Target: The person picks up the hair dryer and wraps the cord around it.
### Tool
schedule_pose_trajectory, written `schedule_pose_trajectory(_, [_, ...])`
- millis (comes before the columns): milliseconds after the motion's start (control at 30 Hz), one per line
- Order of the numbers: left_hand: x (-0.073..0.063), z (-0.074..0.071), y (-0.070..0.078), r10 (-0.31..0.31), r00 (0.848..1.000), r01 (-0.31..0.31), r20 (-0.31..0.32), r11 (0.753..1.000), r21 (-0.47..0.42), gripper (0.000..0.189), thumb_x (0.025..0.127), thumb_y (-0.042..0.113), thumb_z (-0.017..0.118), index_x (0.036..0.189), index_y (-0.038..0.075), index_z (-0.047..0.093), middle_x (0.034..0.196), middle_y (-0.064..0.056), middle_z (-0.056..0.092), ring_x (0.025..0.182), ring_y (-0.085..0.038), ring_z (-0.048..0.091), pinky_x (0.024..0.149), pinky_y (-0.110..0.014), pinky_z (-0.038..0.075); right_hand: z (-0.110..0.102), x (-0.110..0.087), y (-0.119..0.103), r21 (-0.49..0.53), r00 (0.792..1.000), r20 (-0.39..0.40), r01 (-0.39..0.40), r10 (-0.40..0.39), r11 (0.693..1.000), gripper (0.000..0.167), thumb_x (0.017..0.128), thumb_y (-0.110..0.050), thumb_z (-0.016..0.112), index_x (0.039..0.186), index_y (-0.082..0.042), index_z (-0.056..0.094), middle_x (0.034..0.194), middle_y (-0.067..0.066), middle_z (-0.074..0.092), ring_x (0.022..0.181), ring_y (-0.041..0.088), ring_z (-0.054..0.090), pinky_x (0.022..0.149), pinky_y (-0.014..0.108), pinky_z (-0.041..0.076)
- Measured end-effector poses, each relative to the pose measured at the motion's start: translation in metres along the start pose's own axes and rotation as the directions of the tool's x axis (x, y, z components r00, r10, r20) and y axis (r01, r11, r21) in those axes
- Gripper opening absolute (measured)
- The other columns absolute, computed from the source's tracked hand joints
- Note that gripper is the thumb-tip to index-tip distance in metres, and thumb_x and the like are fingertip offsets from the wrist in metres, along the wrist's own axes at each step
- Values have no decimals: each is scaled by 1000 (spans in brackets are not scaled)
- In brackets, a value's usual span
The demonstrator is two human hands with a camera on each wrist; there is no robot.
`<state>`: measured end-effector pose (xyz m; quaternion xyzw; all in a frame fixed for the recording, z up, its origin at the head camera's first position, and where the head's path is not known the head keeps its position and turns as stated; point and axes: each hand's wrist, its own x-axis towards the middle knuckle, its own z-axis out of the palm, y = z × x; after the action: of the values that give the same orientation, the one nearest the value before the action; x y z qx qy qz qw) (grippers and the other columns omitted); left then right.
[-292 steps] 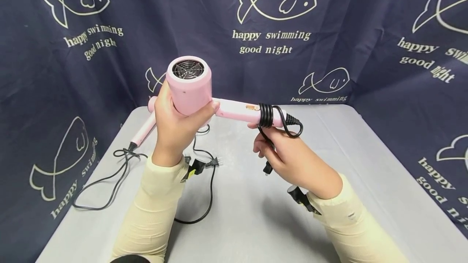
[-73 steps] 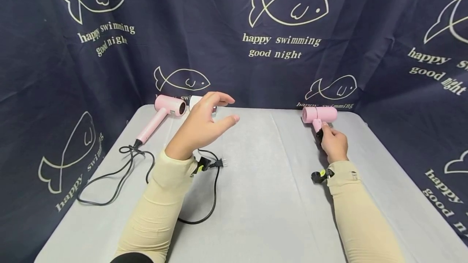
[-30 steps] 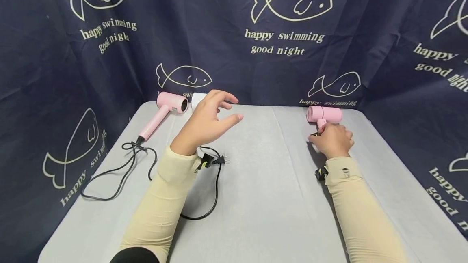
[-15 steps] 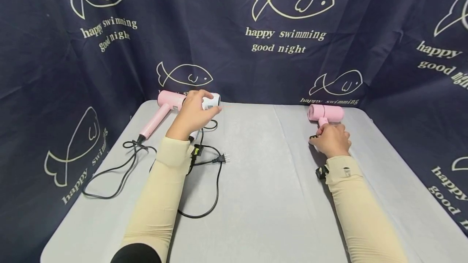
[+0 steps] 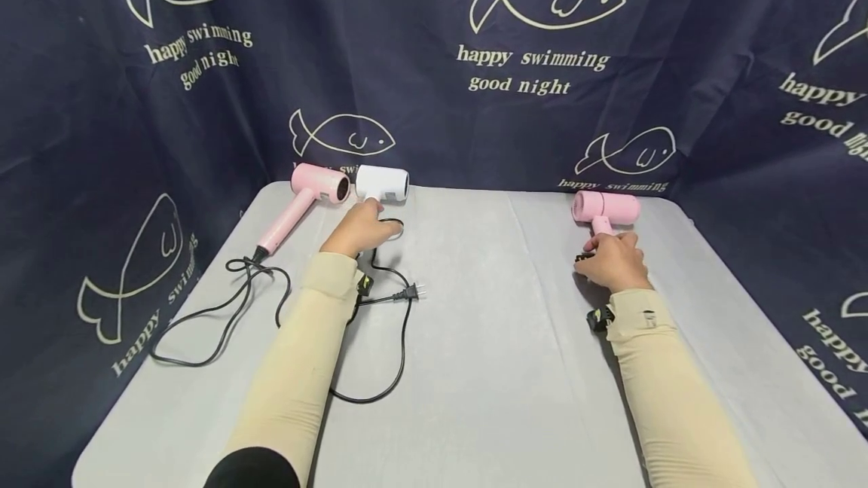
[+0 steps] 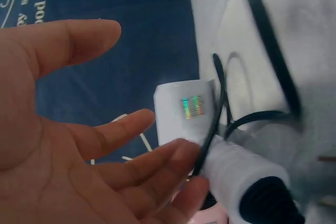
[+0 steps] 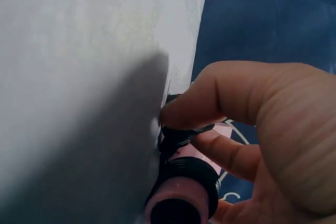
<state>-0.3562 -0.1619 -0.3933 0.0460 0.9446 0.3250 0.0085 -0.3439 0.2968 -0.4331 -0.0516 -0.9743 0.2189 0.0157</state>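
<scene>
At the back left lies a white hair dryer (image 5: 383, 183). My left hand (image 5: 362, 228) is over its handle. In the left wrist view the fingers (image 6: 123, 132) are spread, with a black cord and the white handle (image 6: 231, 163) near the fingertips; nothing is gripped. At the back right lies a pink hair dryer (image 5: 613, 208), its black cord (image 7: 197, 169) wound round the handle. My right hand (image 5: 618, 260) is by that handle, its thumb and a finger pinching what looks like the black plug (image 7: 178, 140). The rest of the handle is partly hidden.
Another pink hair dryer (image 5: 288, 221) lies left of the white one, its black cord (image 5: 237, 315) looped on the table (image 5: 475, 367). A two-pin plug (image 5: 411, 291) and cord lie right of my left forearm. A dark blue curtain (image 5: 434, 126) stands behind.
Earlier both hands held up the cord-wound pink dryer; it now lies at the back right. My left hand has since moved left and down to the white dryer's handle. My right hand stays nearly still.
</scene>
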Motion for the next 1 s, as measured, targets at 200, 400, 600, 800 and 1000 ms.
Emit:
schedule_pose_trajectory(200, [2, 8, -2, -15, 999, 18, -36, 997, 80, 65, 91, 37, 65, 139, -6, 53, 138, -26, 60, 129, -42, 57, 110, -52, 47, 1, 4, 5, 1, 999, 35, -9, 9, 1000, 35, 81, -30, 75, 108, -9, 66, 118, 31, 42, 103, 53, 45, 70, 55, 41])
schedule_pose_trajectory(400, [-1, 12, -4, -54, 985, 83, -165, 982, 172, 54, 89, 40, 69, 119, -4, 60, 128, -30, 55, 119, -48, 50, 100, -59, 46, 4, 9, 8, -2, 998, 52, -44, 44, 999, 34, 82, -32, 75, 108, -11, 66, 118, 30, 43, 106, 53, 46, 73, 59, 41])
schedule_pose_trajectory(600, [-4, 11, -11, -144, 975, 180, -170, 959, 219, 78, 90, 43, 66, 141, -12, 43, 136, -38, 50, 126, -54, 47, 108, -64, 38, 3, 9, 6, 2, 999, 44, -28, 28, 1000, 32, 82, -31, 74, 107, -12, 67, 118, 29, 45, 107, 53, 45, 75, 63, 40])
schedule_pose_trajectory(800, [-6, 8, -20, -207, 967, 238, -148, 941, 240, 46, 89, 29, 63, 120, -4, 59, 115, -26, 66, 112, -49, 58, 101, -66, 34, 2, 8, 5, 3, 999, 46, -24, 24, 1000, 32, 83, -31, 73, 108, -12, 66, 117, 29, 45, 107, 53, 45, 75, 63, 40])
schedule_pose_trajectory(1000, [-4, 7, -22, -215, 970, 239, -118, 933, 268, 18, 87, 19, 61, 97, 4, 66, 105, -21, 71, 104, -46, 64, 103, -70, 31, 1, 7, 10, 4, 999, 40, -32, 32, 999, 31, 83, -31, 73, 107, -12, 66, 117, 29, 46, 106, 54, 46, 75, 63, 40])
